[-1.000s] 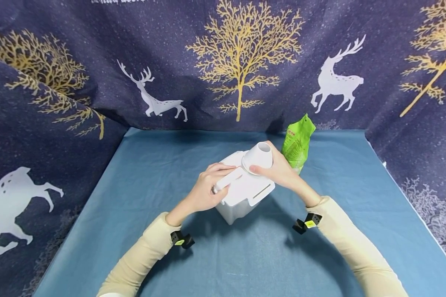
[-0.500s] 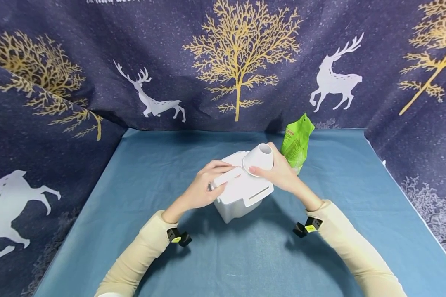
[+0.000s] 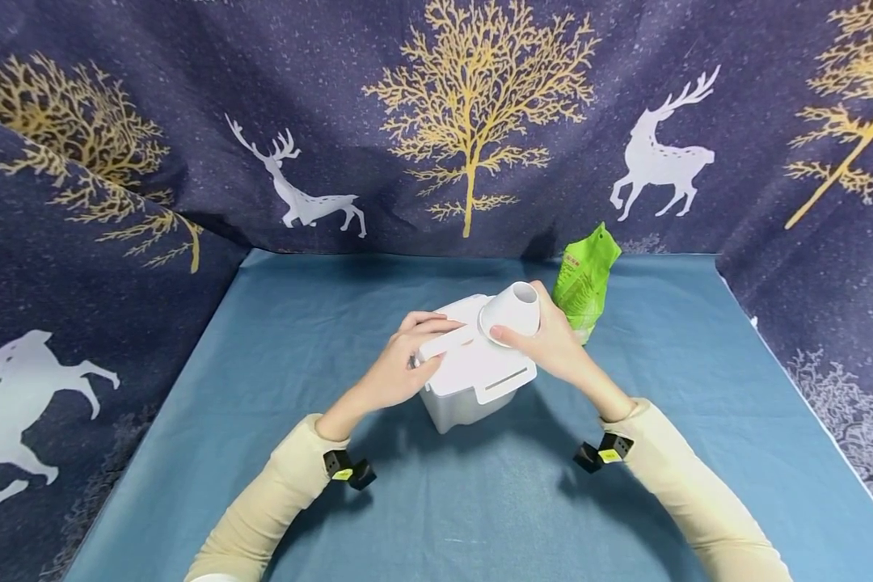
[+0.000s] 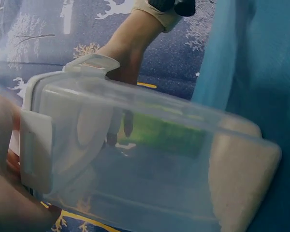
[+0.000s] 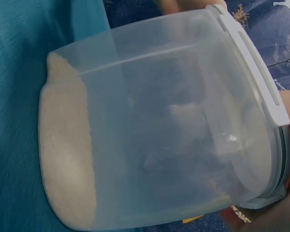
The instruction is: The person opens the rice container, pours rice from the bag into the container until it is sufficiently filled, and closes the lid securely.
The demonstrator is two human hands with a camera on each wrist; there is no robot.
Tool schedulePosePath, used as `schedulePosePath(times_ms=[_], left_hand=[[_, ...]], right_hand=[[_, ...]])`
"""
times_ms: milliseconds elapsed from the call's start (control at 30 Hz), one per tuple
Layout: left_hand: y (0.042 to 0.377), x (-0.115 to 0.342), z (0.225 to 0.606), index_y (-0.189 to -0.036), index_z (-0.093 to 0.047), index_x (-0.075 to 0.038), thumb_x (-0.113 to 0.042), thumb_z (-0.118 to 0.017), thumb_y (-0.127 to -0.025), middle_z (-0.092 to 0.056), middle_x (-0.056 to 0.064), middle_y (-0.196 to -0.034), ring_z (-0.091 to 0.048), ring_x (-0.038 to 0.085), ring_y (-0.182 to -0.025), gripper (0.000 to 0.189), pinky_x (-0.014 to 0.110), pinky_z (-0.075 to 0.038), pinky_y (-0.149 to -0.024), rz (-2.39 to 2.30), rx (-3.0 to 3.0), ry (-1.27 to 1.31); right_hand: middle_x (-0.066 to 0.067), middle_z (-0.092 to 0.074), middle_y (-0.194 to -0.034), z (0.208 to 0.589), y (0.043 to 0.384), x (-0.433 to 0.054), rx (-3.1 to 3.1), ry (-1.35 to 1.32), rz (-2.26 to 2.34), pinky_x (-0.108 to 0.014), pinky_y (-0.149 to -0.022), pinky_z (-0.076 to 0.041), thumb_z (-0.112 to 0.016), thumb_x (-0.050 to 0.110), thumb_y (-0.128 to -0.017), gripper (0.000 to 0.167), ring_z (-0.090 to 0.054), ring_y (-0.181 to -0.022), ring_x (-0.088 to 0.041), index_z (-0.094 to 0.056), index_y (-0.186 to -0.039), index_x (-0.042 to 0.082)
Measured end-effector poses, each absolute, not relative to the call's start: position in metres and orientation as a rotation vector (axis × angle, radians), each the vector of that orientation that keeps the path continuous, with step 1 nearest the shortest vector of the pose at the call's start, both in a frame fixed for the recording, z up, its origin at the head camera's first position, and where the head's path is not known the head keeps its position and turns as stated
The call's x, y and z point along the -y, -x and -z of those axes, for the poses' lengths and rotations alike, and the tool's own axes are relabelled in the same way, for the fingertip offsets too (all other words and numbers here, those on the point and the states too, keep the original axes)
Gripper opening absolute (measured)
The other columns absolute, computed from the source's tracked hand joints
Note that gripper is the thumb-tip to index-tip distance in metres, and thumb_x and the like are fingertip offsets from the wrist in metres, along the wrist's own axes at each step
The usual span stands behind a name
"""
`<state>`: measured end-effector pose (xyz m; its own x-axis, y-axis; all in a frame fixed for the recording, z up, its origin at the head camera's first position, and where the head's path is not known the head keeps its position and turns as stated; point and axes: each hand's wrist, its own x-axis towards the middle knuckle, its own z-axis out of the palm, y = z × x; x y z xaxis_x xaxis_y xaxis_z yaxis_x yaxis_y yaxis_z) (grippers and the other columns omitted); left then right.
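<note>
A clear plastic food storage container (image 3: 473, 411) with a white lid (image 3: 480, 372) stands mid-table. A pale, grainy fill (image 5: 67, 150) lies in its bottom, also visible in the left wrist view. My left hand (image 3: 400, 360) grips a raised white bar at the lid's left side, thumb on the near side and fingers on the far side. On top of the lid, my right hand (image 3: 553, 335) holds a white tapered cup (image 3: 511, 314), narrow end up, its thumb against the near side. A clip (image 4: 36, 150) hangs down the container's wall.
Behind my right hand, a bright green pouch (image 3: 585, 279) stands upright on the blue tablecloth (image 3: 305, 323). A dark cloth with deer and trees (image 3: 422, 162) hangs along the back and sides.
The white cup has shifted and leaned slightly to the right with my right hand. My left hand keeps its grip on the lid's bar. The green pouch stays put.
</note>
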<state>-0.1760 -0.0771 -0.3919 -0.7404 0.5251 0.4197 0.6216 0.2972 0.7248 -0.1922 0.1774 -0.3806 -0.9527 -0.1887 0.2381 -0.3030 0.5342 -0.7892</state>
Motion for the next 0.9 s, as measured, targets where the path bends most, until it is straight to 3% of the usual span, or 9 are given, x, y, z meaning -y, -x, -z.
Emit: schedulePosePath(times_ms=[500,900], left_hand=[[0.182,0.073,0.395,-0.121,-0.067,-0.007,0.009,-0.046,-0.083,-0.066,0.007,-0.123,-0.043,0.023,-0.129,0.046,0.051,-0.033,-0.108,1.531,2.391,0.912],[0.188,0.074,0.393,-0.119,-0.066,-0.008,0.01,-0.047,-0.085,-0.063,0.007,-0.127,-0.042,0.024,-0.133,0.043,0.05,-0.036,-0.105,1.557,2.418,0.921]], right_hand=[[-0.009,-0.058,-0.111,0.38,0.181,-0.168,2.609,-0.279,-1.36,-0.037,-0.077,-0.047,-0.076,0.04,-0.079,0.064,-0.058,-0.095,-0.024,-0.044,-0.126,0.011],[-0.006,-0.057,-0.111,0.378,0.174,-0.165,2.61,-0.213,-1.305,-0.037,-0.078,-0.046,-0.074,0.046,-0.081,0.063,-0.058,-0.095,-0.023,-0.044,-0.124,0.011]])
